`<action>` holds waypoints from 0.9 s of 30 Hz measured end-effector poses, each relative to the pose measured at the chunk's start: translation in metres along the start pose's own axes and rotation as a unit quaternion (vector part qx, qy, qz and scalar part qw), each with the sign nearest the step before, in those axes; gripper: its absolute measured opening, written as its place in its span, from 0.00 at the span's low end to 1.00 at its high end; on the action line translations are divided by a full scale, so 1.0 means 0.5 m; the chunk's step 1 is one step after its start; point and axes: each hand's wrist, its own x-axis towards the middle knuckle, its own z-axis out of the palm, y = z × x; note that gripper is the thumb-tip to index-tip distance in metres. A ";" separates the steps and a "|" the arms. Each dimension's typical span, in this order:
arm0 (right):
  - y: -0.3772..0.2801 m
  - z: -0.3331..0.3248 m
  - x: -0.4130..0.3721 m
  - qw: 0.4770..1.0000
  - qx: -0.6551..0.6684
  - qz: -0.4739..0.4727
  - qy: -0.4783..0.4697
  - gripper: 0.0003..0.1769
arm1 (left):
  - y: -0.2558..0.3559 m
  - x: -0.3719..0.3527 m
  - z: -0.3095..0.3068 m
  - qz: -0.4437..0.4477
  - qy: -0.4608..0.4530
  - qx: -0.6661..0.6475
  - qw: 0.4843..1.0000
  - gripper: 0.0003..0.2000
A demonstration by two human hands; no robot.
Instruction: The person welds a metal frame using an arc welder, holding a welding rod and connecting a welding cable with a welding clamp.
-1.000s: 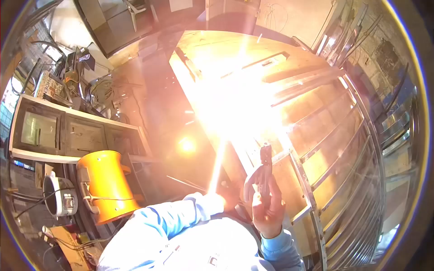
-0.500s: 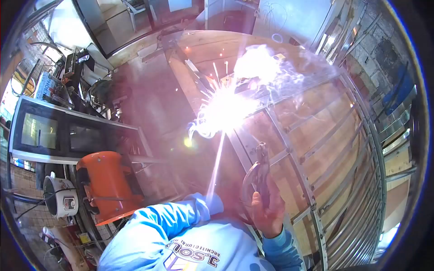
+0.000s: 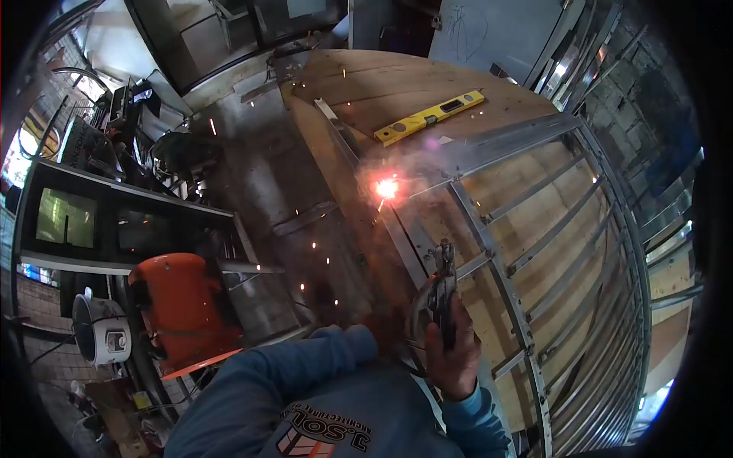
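My right hand (image 3: 456, 355) is wrapped round a dark, plier-like metal clamp (image 3: 443, 286), its jaws pointing up and away from me. The clamp lies over the flat bar of a grey metal frame (image 3: 500, 267). My left hand (image 3: 376, 336) shows dark and reddish at the end of the blue sleeve; its fingers and anything in them are hard to make out. Beyond both hands, a small red-orange weld glow (image 3: 387, 187) sparks at a corner of the frame, with thin smoke around it.
A yellow spirit level (image 3: 429, 117) lies on the wooden tabletop (image 3: 382, 72) past the glow. Several parallel bars (image 3: 565, 259) fill the frame at right. To the left stand an orange drum-shaped object (image 3: 183, 309), a white cooker-like pot (image 3: 99, 332) and a dark-paned metal frame (image 3: 69, 217).
The dazzling white arc has shrunk to a small red glow, and the thick smoke has thinned. The scene is darker, and the level now shows. My right hand has hardly moved.
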 end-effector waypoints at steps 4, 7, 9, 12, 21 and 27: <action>-0.001 0.010 -0.002 0.997 0.063 0.040 0.023 0.30 | 0.004 -0.010 -0.012 -0.006 -0.003 0.011 1.000 0.36; 0.000 0.011 -0.003 0.995 0.084 0.056 0.011 0.30 | 0.000 -0.001 0.002 -0.001 -0.003 0.006 1.000 0.35; -0.010 0.006 0.003 0.992 0.100 0.076 -0.003 0.30 | -0.004 0.004 0.008 0.003 -0.002 0.002 1.000 0.34; 0.011 0.045 0.003 0.982 0.181 0.007 0.045 0.31 | -0.005 0.009 0.015 0.006 -0.003 -0.001 1.000 0.34; 0.006 0.007 -0.010 0.999 0.036 0.031 0.012 0.34 | -0.010 0.019 0.021 0.009 -0.007 -0.007 1.000 0.32; -0.005 0.006 -0.001 0.995 0.079 0.055 -0.005 0.32 | -0.016 0.018 0.031 0.012 -0.020 -0.008 1.000 0.30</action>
